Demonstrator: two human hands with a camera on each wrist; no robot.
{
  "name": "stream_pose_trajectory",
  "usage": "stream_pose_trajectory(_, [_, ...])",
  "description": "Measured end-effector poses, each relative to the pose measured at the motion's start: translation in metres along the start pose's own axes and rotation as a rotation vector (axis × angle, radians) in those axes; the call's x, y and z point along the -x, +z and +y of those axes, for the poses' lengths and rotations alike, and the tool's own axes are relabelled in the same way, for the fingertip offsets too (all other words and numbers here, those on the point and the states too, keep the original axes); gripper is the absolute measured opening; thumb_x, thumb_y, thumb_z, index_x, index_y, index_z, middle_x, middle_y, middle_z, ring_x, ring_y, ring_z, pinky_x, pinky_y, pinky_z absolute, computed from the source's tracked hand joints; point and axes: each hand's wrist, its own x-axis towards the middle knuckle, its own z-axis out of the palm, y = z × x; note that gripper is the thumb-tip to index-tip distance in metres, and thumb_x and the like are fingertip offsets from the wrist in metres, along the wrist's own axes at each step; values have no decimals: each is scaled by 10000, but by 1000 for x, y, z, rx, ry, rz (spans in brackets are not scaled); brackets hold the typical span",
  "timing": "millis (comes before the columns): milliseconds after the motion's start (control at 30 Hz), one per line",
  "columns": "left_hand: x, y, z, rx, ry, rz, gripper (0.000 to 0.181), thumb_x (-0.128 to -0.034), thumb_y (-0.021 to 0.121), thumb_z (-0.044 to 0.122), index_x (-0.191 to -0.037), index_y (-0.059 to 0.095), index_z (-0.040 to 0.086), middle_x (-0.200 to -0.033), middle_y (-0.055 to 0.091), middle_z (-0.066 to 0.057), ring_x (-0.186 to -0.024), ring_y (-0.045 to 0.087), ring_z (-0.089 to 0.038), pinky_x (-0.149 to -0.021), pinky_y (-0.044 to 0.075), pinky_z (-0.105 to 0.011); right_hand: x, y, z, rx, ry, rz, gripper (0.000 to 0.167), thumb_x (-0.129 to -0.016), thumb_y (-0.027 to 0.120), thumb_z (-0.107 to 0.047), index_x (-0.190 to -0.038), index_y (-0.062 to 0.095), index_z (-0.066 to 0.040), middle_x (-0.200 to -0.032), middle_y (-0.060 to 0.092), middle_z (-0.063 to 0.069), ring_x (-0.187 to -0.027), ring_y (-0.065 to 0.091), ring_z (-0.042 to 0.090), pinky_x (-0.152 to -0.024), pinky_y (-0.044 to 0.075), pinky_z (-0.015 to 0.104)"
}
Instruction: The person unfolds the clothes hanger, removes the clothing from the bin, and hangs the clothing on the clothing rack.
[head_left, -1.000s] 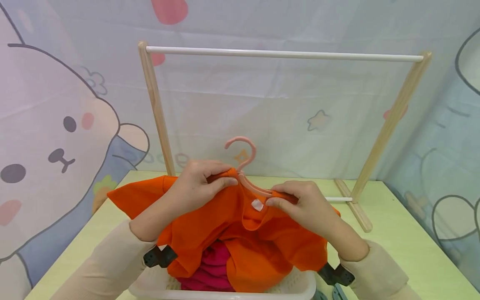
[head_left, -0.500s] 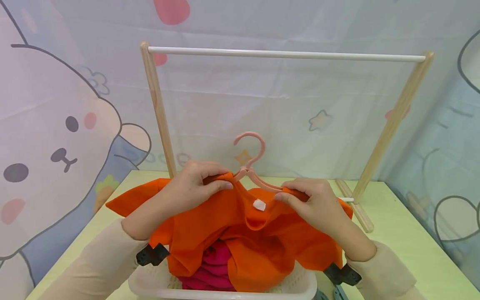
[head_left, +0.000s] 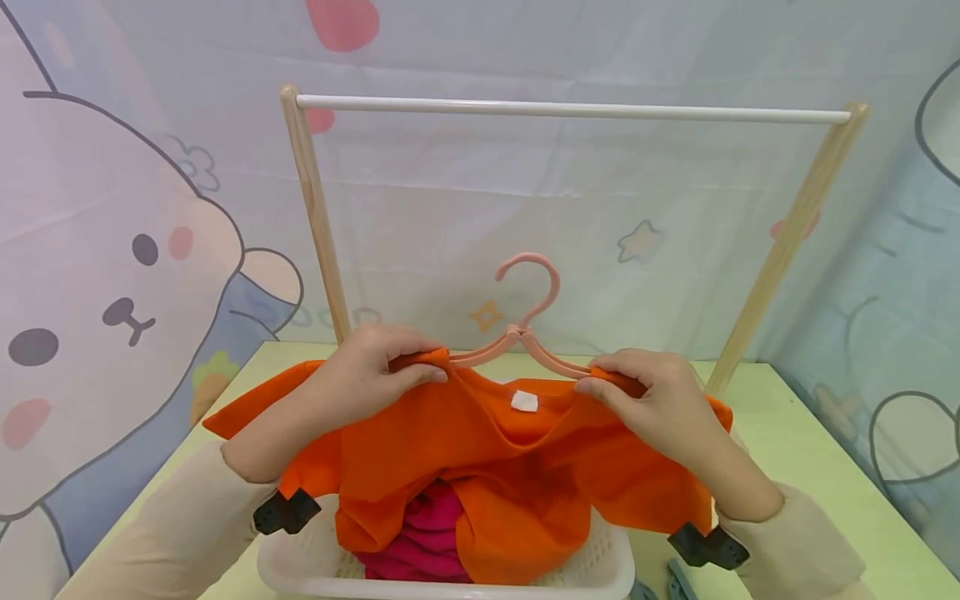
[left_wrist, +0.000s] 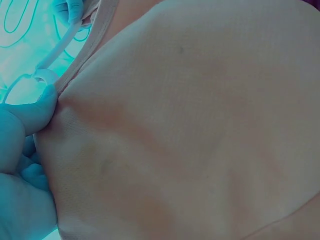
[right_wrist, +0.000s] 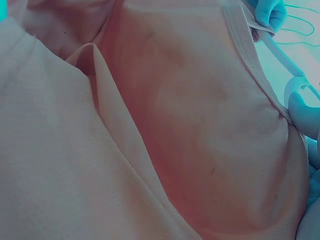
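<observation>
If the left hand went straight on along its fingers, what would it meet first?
Most likely the pink hanger: its bare arm emerges from the orange shirt just ahead of the left hand. Exact depth is hard to judge in the head view.

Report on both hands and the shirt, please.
Left hand, right hand: pinching orange shirt beside neckline. Pink hanger: tucked into shirt, hook bare. Nothing seen between hook and white rail.

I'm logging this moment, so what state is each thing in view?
Clothes rack: upright
Pink hanger: hook up, not hung on the rack
Orange shirt: neck spread along the hanger, lower part bunched
Left hand: pinching the shirt beside its neck
Right hand: pinching the neck's other side
White basket: upright, loaded
Magenta cloth: crumpled in the basket
</observation>
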Motion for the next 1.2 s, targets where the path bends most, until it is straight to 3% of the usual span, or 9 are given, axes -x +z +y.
stream_pose_trajectory(200, [5,-4,-6,-17,5,-3,202,-863,718,109,-1062,738,83,-925,709,13,-788,593,-123,-700,535,-261,3,-5,3,-14,14,-14,161,-753,800,-45,-890,756,-120,-784,692,-66,-660,567,40,-587,468,155])
stream_pose_trajectory(333, [10,-9,-9,-23,-37,-2,219,-859,725,121,-1076,739,92,-936,709,22,-804,598,-127,-696,539,-256,5,-10,6,-18,26,-19,169,-761,795,-46,-905,758,-127,-801,699,-69,-684,583,39,-612,475,151])
stream_pose_trajectory(433, [14,-12,-11,-36,-62,-7,194,-858,728,124,-1050,747,105,-910,700,35,-786,584,-129,-674,533,-251,7,-13,7,-23,33,-22,176,-763,791,-40,-915,758,-123,-815,705,-59,-695,590,40,-617,479,152])
stream_pose_trajectory(667, [20,-17,-15,-50,-58,-45,113,-869,715,109,-975,755,108,-842,703,41,-677,552,-109,-588,492,-230,9,-18,9,-14,57,-26,194,-758,792,-40,-933,759,-120,-832,713,-40,-709,594,31,-622,482,149])
stream_pose_trajectory(867, [23,-16,-14,-121,36,13,86,-860,723,108,-941,751,119,-771,672,73,-557,431,-59,-497,382,-216,9,-22,10,-33,51,-50,184,-773,778,-37,-933,751,-124,-840,713,-42,-696,587,35,-597,470,155])
stream_pose_trajectory(1000, [23,-15,-14,-155,95,65,92,-850,735,112,-940,751,109,-773,677,68,-558,427,-41,-499,392,-210,10,-27,12,-30,70,-84,193,-798,760,-51,-982,745,-106,-877,717,-29,-717,588,33,-611,478,156])
stream_pose_trajectory(1200, [25,-15,-14,-160,115,107,96,-837,743,99,-933,752,103,-809,692,46,-593,454,-48,-513,416,-207,13,-36,18,2,68,-133,207,-813,748,-57,-1012,734,-111,-881,705,-51,-706,568,30,-613,475,158])
